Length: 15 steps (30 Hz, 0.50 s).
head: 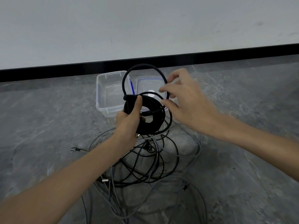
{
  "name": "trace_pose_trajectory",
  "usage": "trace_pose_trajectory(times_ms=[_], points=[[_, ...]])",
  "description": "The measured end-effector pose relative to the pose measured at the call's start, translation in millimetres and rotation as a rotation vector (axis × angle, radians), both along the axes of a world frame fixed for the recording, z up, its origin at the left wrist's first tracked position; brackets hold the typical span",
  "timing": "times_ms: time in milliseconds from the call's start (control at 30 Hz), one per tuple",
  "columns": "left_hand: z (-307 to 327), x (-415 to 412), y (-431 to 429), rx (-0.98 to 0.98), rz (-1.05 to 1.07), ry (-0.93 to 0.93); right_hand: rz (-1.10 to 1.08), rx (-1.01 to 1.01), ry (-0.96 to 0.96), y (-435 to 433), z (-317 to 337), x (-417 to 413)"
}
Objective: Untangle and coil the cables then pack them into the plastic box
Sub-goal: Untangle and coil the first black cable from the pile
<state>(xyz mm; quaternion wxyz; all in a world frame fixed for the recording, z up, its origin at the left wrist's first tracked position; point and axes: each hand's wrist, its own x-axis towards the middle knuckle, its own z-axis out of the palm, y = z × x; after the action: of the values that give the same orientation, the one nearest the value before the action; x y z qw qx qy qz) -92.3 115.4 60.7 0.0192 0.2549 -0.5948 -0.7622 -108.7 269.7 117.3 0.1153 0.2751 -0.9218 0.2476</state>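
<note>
Black cable coil [159, 120]: matt sheath, looks rubbery.
Loose cables [162, 160]: grey and black, smooth plastic jackets.
Connector [75, 149]: grey metal, dull sheen.
Plastic box [101, 94]: clear, glossy.
Lid [145, 84]: clear plastic, blue seal.
Floor [48, 118]: grey, stone-look, smooth.
Skirting [64, 71]: black, smooth.

Grey stone floor [48, 126]: clear plastic box [103, 94], lid [151, 84] beside, tangled cables [145, 167] nearer.

Nothing legible is showing anywhere: no words, brands, numbers or signs. A small white patch [150, 93] is sitting on the lid [144, 82], by the floor's [48, 118] far edge, but it is blurring out, so whether it is carrying print cannot be told.
</note>
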Motion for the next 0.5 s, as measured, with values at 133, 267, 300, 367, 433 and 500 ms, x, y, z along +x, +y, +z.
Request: trace_pose_trajectory(times_ms=[133,267,300,367,433,500], points=[[0.1,-0.4,-1.5,-0.068,-0.049,0.042,-0.015,-0.213,-0.041,2.3,0.0,-6.7],[-1.7,0.9,1.0,-0.118,-0.072,0.04,-0.008,-0.145,-0.032,2.4,-0.7,-9.0],[-2.7,1.3,1.7,-0.136,-0.07,0.03,-0.004,-0.117,-0.036,2.5,-0.8,-8.5],[-4.5,1.9,3.2,-0.192,-0.069,0.025,-0.008,-0.06,-0.04,3.0,-0.4,-7.6],[-4.6,2.2,4.3,-0.213,-0.069,0.031,-0.016,-0.024,-0.05,2.7,0.4,-7.1],[-3.2,1.7,3.5,-0.192,-0.069,0.033,-0.022,-0.045,-0.097,3.7,-1.4,-8.5]])
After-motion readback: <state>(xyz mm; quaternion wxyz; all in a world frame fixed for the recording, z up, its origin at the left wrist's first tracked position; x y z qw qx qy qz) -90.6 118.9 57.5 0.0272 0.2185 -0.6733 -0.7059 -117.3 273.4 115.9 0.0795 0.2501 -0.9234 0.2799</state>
